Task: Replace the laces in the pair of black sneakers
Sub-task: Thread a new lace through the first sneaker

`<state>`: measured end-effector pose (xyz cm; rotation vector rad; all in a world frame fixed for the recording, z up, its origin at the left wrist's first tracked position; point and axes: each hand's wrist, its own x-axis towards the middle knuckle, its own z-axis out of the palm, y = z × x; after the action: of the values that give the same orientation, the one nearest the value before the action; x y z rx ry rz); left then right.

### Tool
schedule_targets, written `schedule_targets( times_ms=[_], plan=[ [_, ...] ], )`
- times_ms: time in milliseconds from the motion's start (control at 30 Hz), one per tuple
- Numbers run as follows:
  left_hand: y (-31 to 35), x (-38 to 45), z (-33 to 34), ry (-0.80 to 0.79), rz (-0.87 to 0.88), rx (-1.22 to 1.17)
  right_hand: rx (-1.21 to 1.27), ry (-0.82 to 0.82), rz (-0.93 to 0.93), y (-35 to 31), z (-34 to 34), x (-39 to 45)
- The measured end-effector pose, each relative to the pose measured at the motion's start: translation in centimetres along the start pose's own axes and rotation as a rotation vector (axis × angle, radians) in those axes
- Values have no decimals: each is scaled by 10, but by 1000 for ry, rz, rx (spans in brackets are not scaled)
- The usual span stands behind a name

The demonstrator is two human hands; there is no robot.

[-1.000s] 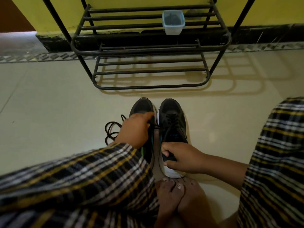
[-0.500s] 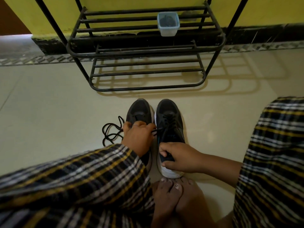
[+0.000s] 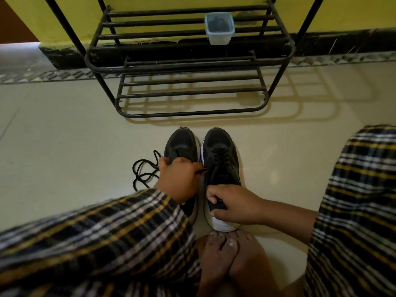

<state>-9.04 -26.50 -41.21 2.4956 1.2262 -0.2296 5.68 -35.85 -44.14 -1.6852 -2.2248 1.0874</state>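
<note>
There is only one camera. It sits on the person's head and looks forward and down at the floor (image 3: 64,146). It is close to the hands and the two sneakers (image 3: 220,159), which lie in the middle of the view. Farther off, at the top, stands a metal shoe rack (image 3: 188,61) by the yellow wall (image 3: 171,3).

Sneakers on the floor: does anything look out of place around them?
Only the loose black lace, lying in tangled loops on the floor left of the left sneaker. The right sneaker is laced. Nothing looks spilled or damaged.
</note>
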Motion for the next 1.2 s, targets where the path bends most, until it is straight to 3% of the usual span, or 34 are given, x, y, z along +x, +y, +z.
schedule_targets(
  times_ms=[167, 300, 367, 467, 600, 667, 767, 833, 967, 1200],
  plan=[
    [-9, -1, -21, 171, -126, 76, 14, -13, -15, -2, -3, -1],
    [-8, -4, -43, 164, -197, 117, 140, -12, 25, -7, -9, -3],
    [-6, -9, -54, 137, -163, -64, 183, 21, 63, -11, -16, -4],
    [7, -19, -69, 82, -134, -571, 286, 130, 99, -15, -31, -2],
    [26, -24, -76, -79, -156, -1040, 675, 149, 66, -26, -41, 1],
    [31, -24, -75, -86, -137, -1170, 790, 133, 73, -29, -43, 0],
    [34, -24, -71, -31, -95, -1254, 769, 150, 143, -28, -42, -1],
    [30, -22, -66, 44, -70, -1169, 733, 190, 169, -24, -45, -1],
    [10, -13, -56, 247, -77, -621, 629, 218, 166, -12, -57, -4],
    [-10, -5, -32, 191, -44, -347, 469, 297, 230, 8, -71, -8]
  ],
)
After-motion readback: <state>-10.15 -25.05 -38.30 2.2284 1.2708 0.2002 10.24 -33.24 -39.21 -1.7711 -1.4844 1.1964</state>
